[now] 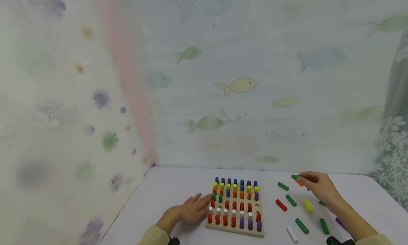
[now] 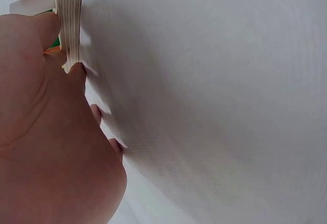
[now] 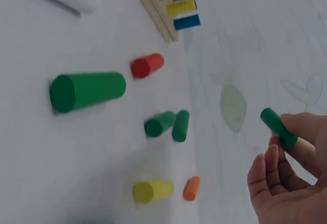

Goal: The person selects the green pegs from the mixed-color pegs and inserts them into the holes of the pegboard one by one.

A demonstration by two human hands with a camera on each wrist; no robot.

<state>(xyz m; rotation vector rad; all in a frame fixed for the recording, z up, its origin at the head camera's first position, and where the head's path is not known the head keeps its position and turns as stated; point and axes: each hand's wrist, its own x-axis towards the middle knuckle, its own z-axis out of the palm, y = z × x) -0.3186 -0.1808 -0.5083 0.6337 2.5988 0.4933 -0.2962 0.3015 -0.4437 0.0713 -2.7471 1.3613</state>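
Observation:
A wooden pegboard [image 1: 236, 232] holds rows of coloured pegs: blue, purple, yellow, orange, green, red and white. Against its left edge rests my left hand [image 1: 193, 210], fingers extended on the table; in the left wrist view the thumb and fingers touch the board's side [image 2: 69, 24]. My right hand [image 1: 320, 188] is raised above the table to the right of the board. Between its thumb and index finger it pinches a green peg [image 3: 278, 127], the other fingers loosely bent. An orange peg [image 3: 191, 188] lies on the table below that hand.
Loose pegs lie scattered right of the board: several green ones [image 1: 301, 226], a red peg [image 1: 281, 205], a yellow peg [image 1: 308, 206], a white peg [image 1: 292, 234] and a purple peg [image 1: 340, 222] partly behind the right forearm. A fish-patterned curtain [image 1: 242, 146] hangs behind the table.

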